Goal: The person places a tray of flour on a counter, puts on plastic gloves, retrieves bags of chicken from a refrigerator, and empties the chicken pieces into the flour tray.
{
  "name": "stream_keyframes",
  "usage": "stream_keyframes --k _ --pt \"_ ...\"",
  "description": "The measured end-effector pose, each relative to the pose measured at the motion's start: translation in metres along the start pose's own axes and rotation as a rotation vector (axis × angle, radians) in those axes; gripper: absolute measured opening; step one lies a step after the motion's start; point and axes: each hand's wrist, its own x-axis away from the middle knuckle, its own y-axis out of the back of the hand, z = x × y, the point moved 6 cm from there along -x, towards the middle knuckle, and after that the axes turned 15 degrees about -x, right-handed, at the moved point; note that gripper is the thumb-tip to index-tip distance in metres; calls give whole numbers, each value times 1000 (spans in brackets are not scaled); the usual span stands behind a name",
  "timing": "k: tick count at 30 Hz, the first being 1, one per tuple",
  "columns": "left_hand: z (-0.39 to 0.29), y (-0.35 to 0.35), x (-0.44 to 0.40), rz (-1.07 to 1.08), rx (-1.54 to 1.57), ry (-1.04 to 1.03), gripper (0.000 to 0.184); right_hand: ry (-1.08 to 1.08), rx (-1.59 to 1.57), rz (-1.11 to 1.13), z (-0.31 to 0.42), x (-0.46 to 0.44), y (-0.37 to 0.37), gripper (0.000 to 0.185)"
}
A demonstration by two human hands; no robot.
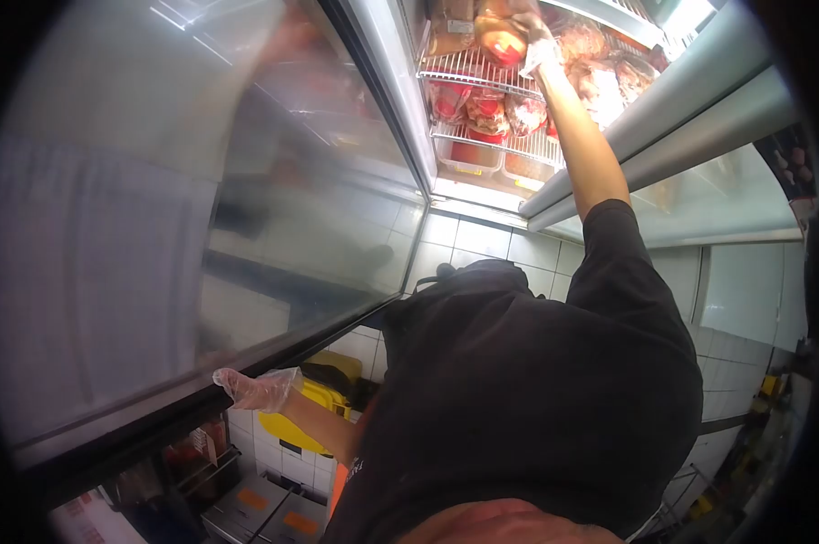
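Observation:
My right hand (541, 45), in a clear plastic glove, reaches into the lit fridge at the top. It is at a round, shiny packaged piece of meat (500, 41) on the upper wire shelf (482, 71); its fingers are partly lost in glare, so its grip is unclear. My left hand (251, 390), gloved too, is at the dark edge of the open glass door (310, 227) at the lower left, with its fingers around that edge. More wrapped meat (486, 111) lies on the shelf below.
Plastic tubs (468, 159) stand at the fridge's bottom. A second glass door (726, 199) is on the right. Below the left door are a yellow bin lid (305, 422) and grey boxes (255, 508) with orange labels. White tiles (482, 238) cover the floor.

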Motion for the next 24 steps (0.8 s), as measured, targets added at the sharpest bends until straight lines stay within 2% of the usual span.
stream_keyframes --k 2,3,5,8,9,12,13,14,15,20,21,23,24 --pt "-4 0 -8 -7 -69 199 59 -4 -228 121 3 7 -9 36" --pt "-25 -4 -16 65 -144 -225 68 -10 -304 175 6 14 -16 39" --pt "-38 -5 -11 142 -217 -650 78 -26 -403 279 10 26 -34 44" --pt "-47 -10 -10 155 -430 -672 94 -51 -464 424 23 41 -60 52" --pt "-80 -18 -14 129 -480 -724 97 -45 -461 474 31 44 -68 55" --pt "-105 -25 -12 102 -511 -770 102 -29 -487 652 53 61 -92 63" --pt "-103 -23 -9 102 -506 -763 103 -343 -1025 737 51 61 -100 39" --pt "-101 -21 -6 102 -500 -756 104 -217 -644 325 8 -13 -22 35" --pt "-106 -22 -3 102 -512 -733 107 -218 -663 324 2 -31 -7 35" --pt "-77 -7 9 121 -553 -626 112 77 253 -261 -6 -67 27 68" --pt "-74 -6 9 131 -502 -632 107 136 435 -375 0 -63 27 76" --pt "-76 -7 27 139 -468 -640 102 136 335 -349 -2 -60 26 75" --pt "-73 -6 32 140 -369 -523 86 153 470 -352 -3 -63 26 71"
